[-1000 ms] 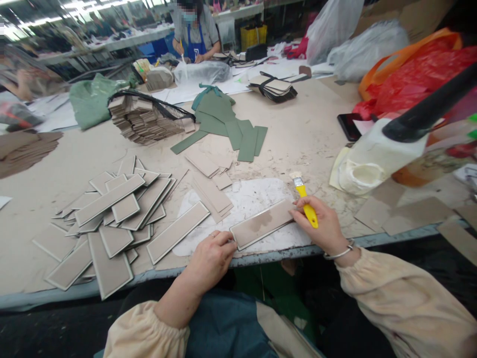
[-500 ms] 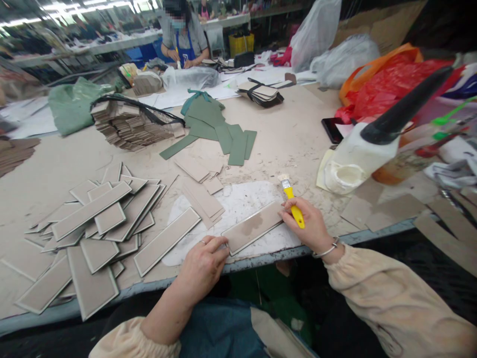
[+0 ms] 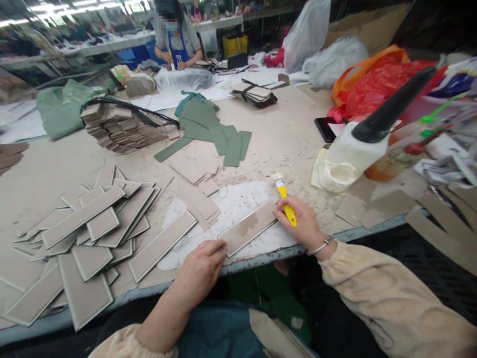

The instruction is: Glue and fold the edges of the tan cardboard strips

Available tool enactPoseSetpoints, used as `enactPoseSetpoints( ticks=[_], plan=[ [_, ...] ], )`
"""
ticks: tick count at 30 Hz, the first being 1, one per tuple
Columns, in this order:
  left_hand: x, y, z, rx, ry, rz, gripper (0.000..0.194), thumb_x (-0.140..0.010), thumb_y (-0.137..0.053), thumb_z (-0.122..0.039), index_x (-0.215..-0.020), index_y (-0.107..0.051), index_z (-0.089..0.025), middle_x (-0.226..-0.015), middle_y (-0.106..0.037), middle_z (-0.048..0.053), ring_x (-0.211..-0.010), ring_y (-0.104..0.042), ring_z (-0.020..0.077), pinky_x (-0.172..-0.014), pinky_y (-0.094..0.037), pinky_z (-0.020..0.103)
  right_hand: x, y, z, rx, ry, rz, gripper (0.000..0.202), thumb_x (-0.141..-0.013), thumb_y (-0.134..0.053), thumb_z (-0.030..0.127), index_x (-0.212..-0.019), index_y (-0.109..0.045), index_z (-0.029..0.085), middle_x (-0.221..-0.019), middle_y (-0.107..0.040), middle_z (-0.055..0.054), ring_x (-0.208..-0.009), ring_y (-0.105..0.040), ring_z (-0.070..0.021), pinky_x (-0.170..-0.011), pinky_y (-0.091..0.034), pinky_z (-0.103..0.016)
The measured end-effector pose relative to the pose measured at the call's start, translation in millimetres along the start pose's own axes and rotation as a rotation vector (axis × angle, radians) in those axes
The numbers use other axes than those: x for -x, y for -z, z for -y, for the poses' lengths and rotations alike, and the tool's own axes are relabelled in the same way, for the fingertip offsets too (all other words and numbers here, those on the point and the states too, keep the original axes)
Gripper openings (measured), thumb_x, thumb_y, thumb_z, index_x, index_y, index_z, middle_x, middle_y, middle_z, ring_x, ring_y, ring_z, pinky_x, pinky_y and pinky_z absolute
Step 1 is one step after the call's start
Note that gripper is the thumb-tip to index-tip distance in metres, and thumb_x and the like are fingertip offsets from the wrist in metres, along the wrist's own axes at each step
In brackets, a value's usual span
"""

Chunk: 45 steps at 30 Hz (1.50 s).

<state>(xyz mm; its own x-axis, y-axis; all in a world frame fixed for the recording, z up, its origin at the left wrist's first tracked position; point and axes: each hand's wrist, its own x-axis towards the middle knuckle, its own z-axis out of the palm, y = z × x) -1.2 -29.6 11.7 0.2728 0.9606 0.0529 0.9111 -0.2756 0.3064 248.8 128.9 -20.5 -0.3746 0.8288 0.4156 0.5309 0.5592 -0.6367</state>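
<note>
The fingers of the left hand (image 3: 203,263) are touching the left end of a long, beige rectangular strip (image 3: 248,228) with a pale edge and a dark patch; whether they are pinching it, I cannot tell. The right hand (image 3: 303,223) is clamping its fingers on a yellow-handled brush (image 3: 281,190) with pale bristles pointing away from the body, its fingertips meeting the strip's right end. Between both hands' fingers, the strip is lying over a thin white sheet (image 3: 257,191) on the beige counter (image 3: 294,114).

Left of the left fingers, a single pale-edged beige piece (image 3: 164,246) is lying near, and a loose pile of similar pieces (image 3: 93,238) is spreading farther out. Beyond the fingers, flat green rectangular pieces (image 3: 219,136) are overlapping. Right of the right fingers, a white plastic container with a black tapered top (image 3: 354,149) is leaning.
</note>
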Motion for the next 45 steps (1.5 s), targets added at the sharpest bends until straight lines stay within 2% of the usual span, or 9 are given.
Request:
enactPoseSetpoints(
  ticks=[15, 24, 32, 45],
  plan=[
    [-0.5, -0.1, -2.3, -0.004, 0.003, -0.045, 0.021, -0.089, -0.045, -0.015, -0.091, -0.066, -0.018, -0.11, -0.064, 0.008, -0.096, -0.063, 0.0185, -0.084, -0.054, 0.03, -1.9, -3.0, -0.7, 0.018, 0.028, -0.008, 0.008, -0.08, -0.058, 0.02, -0.083, -0.053, 0.024, -0.082, -0.06, -0.002, -0.082, -0.059, -0.0204, -0.072, -0.046, -0.032],
    [-2.3, 5.4, -7.8, -0.029, 0.056, 0.039, 0.022, -0.09, -0.043, -0.015, -0.085, -0.065, -0.018, -0.094, -0.059, 0.007, -0.078, -0.06, 0.0151, -0.069, -0.052, 0.026, -3.0, -4.1, -2.1, 0.04, 0.059, -0.012, 0.008, -0.08, -0.058, 0.02, -0.082, -0.052, 0.024, -0.081, -0.06, -0.002, -0.079, -0.058, -0.0199, -0.072, -0.045, -0.032],
    [-0.6, 0.6, -4.5, -0.031, -0.016, -0.025, 0.021, -0.089, -0.045, -0.012, -0.093, -0.065, -0.018, -0.11, -0.062, 0.007, -0.096, -0.059, 0.0201, -0.082, -0.053, 0.032, -2.9, -3.6, -0.5, 0.025, 0.036, 0.009, 0.008, -0.081, -0.058, 0.018, -0.081, -0.052, 0.023, -0.08, -0.058, -0.002, -0.08, -0.057, -0.0196, -0.071, -0.044, -0.03],
    [-1.2, -0.6, -2.4, -0.065, -0.044, -0.029, 0.024, -0.089, -0.045, -0.012, -0.094, -0.067, -0.017, -0.109, -0.066, 0.007, -0.093, -0.061, 0.0205, -0.081, -0.056, 0.034, -1.9, -4.9, -2.3, 0.083, 0.069, 0.057, 0.01, -0.08, -0.059, 0.014, -0.085, -0.054, 0.021, -0.088, -0.058, -0.004, -0.087, -0.056, -0.0195, -0.076, -0.045, -0.03]
  ],
)
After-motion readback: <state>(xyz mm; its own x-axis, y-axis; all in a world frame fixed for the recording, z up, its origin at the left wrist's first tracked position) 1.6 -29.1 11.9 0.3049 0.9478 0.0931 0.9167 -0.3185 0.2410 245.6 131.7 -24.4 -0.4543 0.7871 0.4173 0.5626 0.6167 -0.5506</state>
